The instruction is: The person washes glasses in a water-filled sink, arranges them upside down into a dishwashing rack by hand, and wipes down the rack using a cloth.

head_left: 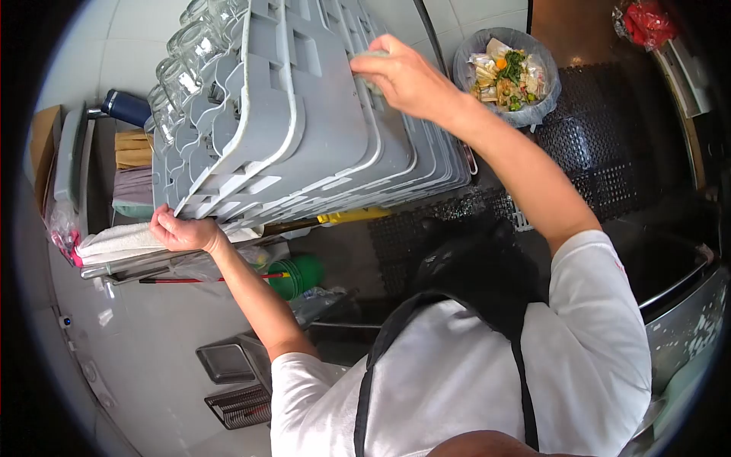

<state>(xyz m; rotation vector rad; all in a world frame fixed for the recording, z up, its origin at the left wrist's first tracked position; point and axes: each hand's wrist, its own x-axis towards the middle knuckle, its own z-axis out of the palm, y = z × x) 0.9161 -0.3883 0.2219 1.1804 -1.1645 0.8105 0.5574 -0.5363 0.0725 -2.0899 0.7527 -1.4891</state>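
Note:
A tall stack of grey plastic glass racks (327,114) rises in front of me. Upturned clear glasses (183,80) sit in the wavy compartments of the top one. My left hand (183,230) is closed on the near left corner of the top rack. Against the stack's right side, my right hand (403,76) pinches a pale grey-green sponge or cloth (373,59), mostly covered by the fingers.
A lined bin (464,57) of food scraps stands behind right, on black perforated matting (594,137). Left of the stack are a white towel (122,242), folded cloths (133,186) and a dark blue bottle (127,107). A green bucket (298,276) is below.

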